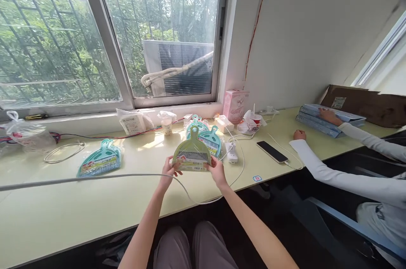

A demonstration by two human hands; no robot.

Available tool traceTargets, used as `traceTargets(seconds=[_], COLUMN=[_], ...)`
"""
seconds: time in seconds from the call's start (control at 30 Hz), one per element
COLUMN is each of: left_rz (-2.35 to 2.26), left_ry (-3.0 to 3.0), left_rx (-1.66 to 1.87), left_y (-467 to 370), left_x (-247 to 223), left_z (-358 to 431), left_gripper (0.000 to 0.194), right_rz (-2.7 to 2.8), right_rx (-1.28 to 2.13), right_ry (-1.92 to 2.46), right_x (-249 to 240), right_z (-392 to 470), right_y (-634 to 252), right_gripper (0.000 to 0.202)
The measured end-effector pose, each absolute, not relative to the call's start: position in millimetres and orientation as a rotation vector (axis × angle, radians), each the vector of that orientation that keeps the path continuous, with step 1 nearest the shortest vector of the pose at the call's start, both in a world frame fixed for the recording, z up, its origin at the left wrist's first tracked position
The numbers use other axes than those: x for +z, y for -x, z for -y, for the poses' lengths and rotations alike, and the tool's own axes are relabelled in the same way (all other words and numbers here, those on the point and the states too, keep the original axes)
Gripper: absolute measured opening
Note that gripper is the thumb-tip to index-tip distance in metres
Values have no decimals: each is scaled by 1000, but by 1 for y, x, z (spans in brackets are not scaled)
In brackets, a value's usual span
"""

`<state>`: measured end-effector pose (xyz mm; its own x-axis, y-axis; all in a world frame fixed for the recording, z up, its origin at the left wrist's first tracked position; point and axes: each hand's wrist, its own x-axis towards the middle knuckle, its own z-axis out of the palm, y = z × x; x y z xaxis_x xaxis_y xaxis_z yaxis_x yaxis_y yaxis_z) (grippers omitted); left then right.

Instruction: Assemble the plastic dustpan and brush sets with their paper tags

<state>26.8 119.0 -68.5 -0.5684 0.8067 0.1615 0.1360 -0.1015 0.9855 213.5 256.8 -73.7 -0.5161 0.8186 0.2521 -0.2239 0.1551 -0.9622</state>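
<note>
A green mini dustpan and brush set (192, 150) in clear wrapping is held upright just above the table, its handle pointing up. My left hand (170, 168) grips its lower left corner. At the lower right corner, my right hand (217, 170) has its fingers closed on the same set. Right behind it lie several teal dustpan sets, one of them a teal dustpan set (213, 138) partly hidden by the green one. Off to the left, another wrapped teal dustpan set (103, 158) rests flat on the table.
A grey cable (95, 177) crosses in front of my left forearm. Around the table stand a white power strip (231, 152), a phone (272, 152), a cup (166, 125) and a pink box (235, 106). At right, a co-worker's hand (330, 116) rests on blue boxes (317, 123).
</note>
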Motion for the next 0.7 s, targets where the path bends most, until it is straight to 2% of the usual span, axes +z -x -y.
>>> traceTargets(seconds=[0.13, 0.2, 0.27, 0.33, 0.4, 0.53, 0.7], left_rz=[-2004, -2352, -2483, -2649, -2691, -2751, -3046], left_ry=[-1033, -1016, -961, -956, -938, -965, -706], left_rx=[1591, 1389, 1296, 1118, 1056, 1151, 1331], left_y=[-38, -48, -60, -75, -88, -88, -7], left_x=[-28, -17, -20, -35, -53, -72, -62], left_z=[-173, -208, -241, -267, -282, -273, -178], left_gripper=[35, 31, 32, 40, 47, 64, 61], right_rz=[1684, 1928, 2082, 2379, 2649, 2695, 2672], right_rx=[1363, 1057, 601, 224, 8, -55, 66], right_ry=[759, 947, 1172, 1127, 1012, 1056, 1103], right_x=[-36, -32, -39, -53, -70, -90, -76], right_z=[-323, -351, -367, -370, -365, -359, -376], right_y=[-197, -189, -181, -175, -169, -163, -171], right_gripper=[65, 68, 76, 75, 67, 58, 57])
